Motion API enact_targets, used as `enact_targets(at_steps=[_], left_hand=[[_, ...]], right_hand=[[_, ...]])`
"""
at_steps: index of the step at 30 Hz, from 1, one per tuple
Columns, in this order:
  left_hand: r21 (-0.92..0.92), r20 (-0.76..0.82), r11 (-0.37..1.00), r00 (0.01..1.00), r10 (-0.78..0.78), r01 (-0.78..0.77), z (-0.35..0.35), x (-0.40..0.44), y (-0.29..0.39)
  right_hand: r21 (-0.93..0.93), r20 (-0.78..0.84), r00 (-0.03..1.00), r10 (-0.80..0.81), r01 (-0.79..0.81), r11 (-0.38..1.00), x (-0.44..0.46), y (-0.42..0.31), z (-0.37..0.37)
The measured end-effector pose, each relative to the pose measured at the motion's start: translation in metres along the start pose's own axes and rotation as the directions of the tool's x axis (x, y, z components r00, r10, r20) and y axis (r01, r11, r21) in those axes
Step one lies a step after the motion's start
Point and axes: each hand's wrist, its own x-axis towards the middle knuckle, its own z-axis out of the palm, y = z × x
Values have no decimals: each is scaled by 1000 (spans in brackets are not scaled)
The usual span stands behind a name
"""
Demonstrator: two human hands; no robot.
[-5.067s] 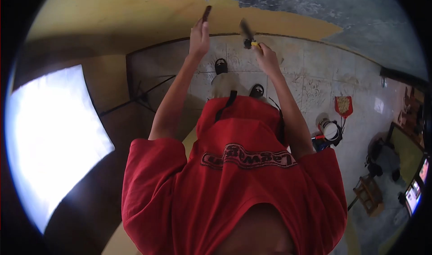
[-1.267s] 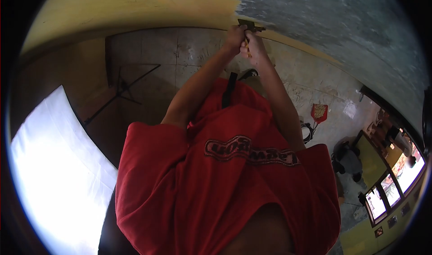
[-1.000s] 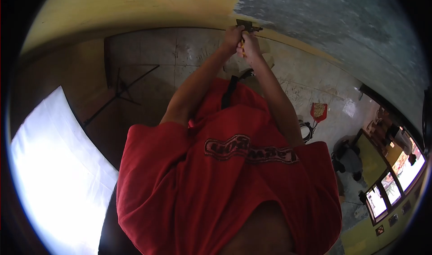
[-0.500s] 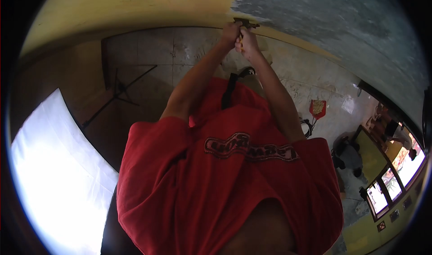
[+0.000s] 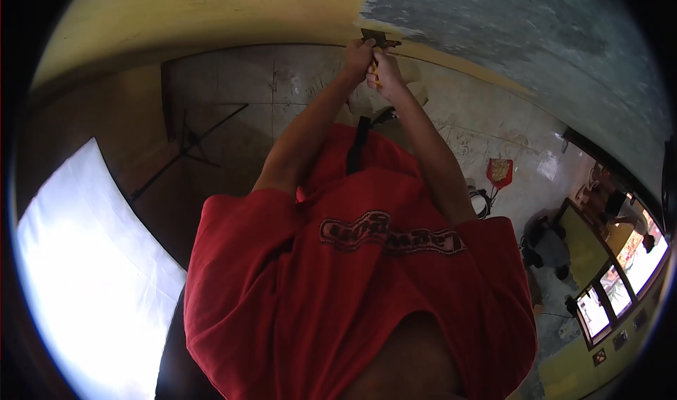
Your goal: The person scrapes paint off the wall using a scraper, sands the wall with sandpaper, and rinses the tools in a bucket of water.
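Note:
Both my hands are raised close together in front of the wall [image 5: 451,26], which is partly yellow and partly rough grey. My right hand [image 5: 384,72] is closed around the yellow handle of a scraper [image 5: 377,74]. My left hand [image 5: 358,56] is closed at the lower edge of a dark flat blade [image 5: 374,36], next to the right fingers. Brownish material shows at the right of the blade. Whether blade and yellow handle are one tool, I cannot tell. The blade is near the border of yellow and grey, and contact with the wall is unclear.
A red dustpan [image 5: 499,173] with pale debris lies on the tiled floor [image 5: 240,75], near a round white container [image 5: 479,202]. A black stand [image 5: 187,146] and a bright white panel [image 5: 92,280] are at left. Other people [image 5: 550,248] are at far right.
My hands have shifted very slightly left, and more of the dark blade shows above them. The grip of both hands looks the same.

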Motion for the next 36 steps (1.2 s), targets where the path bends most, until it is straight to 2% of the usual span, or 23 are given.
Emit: enact_targets(at_steps=[2,3,4,6,7,9,10,12,14,16,17,19,21,22,23,24,26,27,29,32,36], left_hand=[[-21,-65,1000,998,0,-1,8,-5,26],[-11,-81,998,994,66,-67,11,-15,33],[-13,-89,998,994,60,-62,10,-17,33],[142,-38,988,996,75,-69,6,-19,37],[139,-37,989,997,61,-56,12,-30,41],[-2,-42,999,998,51,-51,19,-38,55],[1,-46,998,997,59,-59,16,-29,57],[1,-42,998,997,-59,59,15,-25,54],[-45,-42,997,997,-60,58,20,-27,68],[42,-113,985,981,-160,166,18,-15,61],[44,-109,985,980,-164,170,16,-16,51],[36,-87,992,989,-116,119,15,-4,49],[58,-97,998,995,-31,37,16,4,56],[80,-113,997,993,15,-5,16,-11,47],[99,-131,990,987,-88,102,16,-15,51],[104,-125,991,989,-74,87,19,-15,61],[-105,-65,985,988,-141,134,24,-22,69],[-108,-72,985,987,-143,135,23,-19,66],[12,-126,997,989,-74,76,20,-19,57],[-50,-132,998,990,-53,46,20,-12,57],[42,-189,989,973,-132,142,13,4,26]], right_hand=[[1,-6,1000,-25,25,1000,4,-14,9],[31,15,999,-34,33,999,-23,-21,19],[62,33,999,-38,36,997,-40,-23,24],[25,26,999,-30,29,999,-28,-11,24],[-17,4,1000,-8,8,1000,-33,-3,21],[16,-1,1000,-15,15,1000,-41,-9,24],[50,1,1000,-20,20,999,-47,-20,33],[78,-19,1000,-10,12,997,-63,-30,40],[150,22,999,48,-51,987,-51,-45,40],[153,48,996,79,-86,985,-30,-41,30],[166,40,995,87,-92,982,-17,-33,25],[167,45,997,69,-76,983,-24,-43,33],[44,25,999,-33,32,999,-59,-46,42],[47,11,1000,-2,1,999,-55,-30,32],[54,15,1000,23,-24,998,-35,-25,24],[58,27,999,33,-35,998,-30,-35,31],[66,50,998,25,-28,997,-33,-42,29],[48,30,999,16,-18,999,-41,-41,32],[41,10,1000,13,-14,999,-43,-36,34],[17,14,1000,-1,1,1000,-24,-42,31],[33,-4,1000,12,-11,999,-42,-31,28]])
